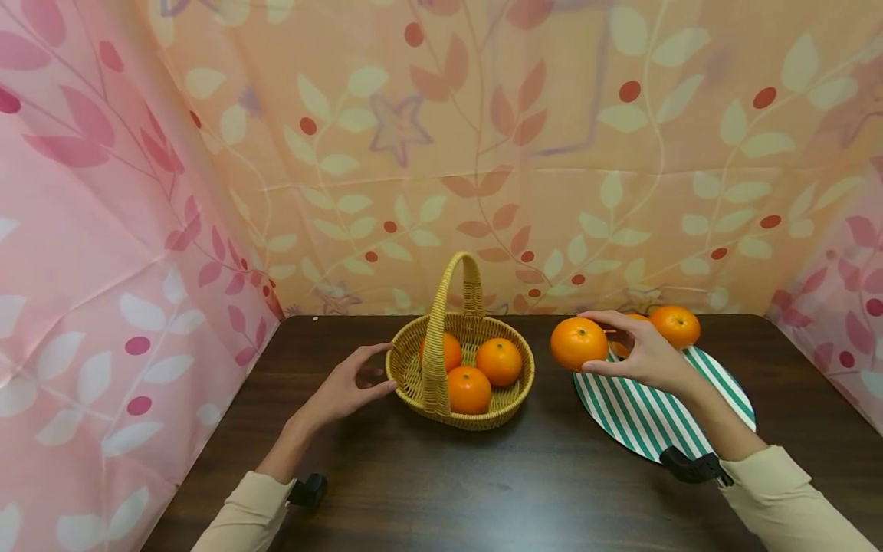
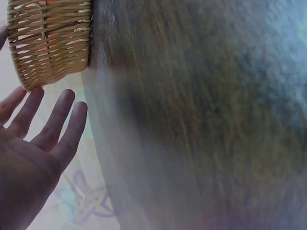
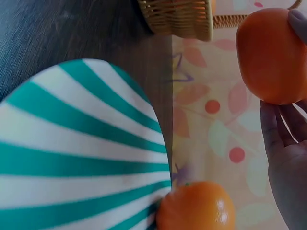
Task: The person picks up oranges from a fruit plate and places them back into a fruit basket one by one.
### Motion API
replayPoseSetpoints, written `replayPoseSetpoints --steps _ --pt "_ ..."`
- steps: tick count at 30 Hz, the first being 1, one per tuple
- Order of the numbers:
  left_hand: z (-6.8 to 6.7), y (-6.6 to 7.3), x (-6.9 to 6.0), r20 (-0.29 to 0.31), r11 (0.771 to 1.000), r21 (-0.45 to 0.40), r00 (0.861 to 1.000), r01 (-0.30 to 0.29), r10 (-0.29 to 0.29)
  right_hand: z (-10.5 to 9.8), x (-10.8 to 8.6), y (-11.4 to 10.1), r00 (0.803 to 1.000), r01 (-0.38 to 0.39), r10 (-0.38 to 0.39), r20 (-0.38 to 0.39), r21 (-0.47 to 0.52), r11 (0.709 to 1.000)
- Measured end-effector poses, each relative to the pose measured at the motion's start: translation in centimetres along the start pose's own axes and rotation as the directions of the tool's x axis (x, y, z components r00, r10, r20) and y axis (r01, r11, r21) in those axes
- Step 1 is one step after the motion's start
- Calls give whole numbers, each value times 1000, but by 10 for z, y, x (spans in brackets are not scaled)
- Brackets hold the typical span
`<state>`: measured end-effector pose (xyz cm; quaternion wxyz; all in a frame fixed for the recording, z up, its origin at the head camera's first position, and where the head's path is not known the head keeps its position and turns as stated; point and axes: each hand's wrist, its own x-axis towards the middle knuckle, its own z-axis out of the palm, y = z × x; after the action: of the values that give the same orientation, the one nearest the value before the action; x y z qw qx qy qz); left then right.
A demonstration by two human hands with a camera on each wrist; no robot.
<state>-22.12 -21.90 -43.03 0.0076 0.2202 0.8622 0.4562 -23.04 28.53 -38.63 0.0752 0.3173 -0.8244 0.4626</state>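
A yellow wicker basket [image 1: 510, 410] with an arched handle holds three oranges, one of them the front orange [image 1: 469, 390]. At its left rim rests my left hand [image 1: 347, 389], fingers spread and relaxed; the left wrist view shows the fingertips of that hand [image 2: 33, 158] against the woven basket wall [image 2: 53, 43]. My right hand [image 1: 645, 354] pinches an orange [image 1: 579, 344] between thumb and fingers, raised between basket and plate. In the right wrist view, this orange [image 3: 271, 55] is in the grip of my right hand [image 3: 290, 167].
A round green-and-white striped plate [image 1: 641, 418] lies at the right of the dark table [image 1: 441, 491]. At its back edge sits an orange [image 1: 674, 326], with another partly hidden behind my right hand. A patterned cloth [image 1: 483, 153] hangs behind.
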Motion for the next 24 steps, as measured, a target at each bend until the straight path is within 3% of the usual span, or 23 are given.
replayPoseSetpoints --steps 6,13,24 --pt "-1 -2 0 2 1000 -4 1000 15 -15 14 14 1 1000 24 -24 -7 105 994" --pt "-1 -1 0 2 1000 -8 1000 21 -21 37 30 -7 999 22 -27 27 164 986" --pt "-1 -4 1 1 1000 -13 1000 6 -6 70 36 -27 996 23 -35 78 142 990"
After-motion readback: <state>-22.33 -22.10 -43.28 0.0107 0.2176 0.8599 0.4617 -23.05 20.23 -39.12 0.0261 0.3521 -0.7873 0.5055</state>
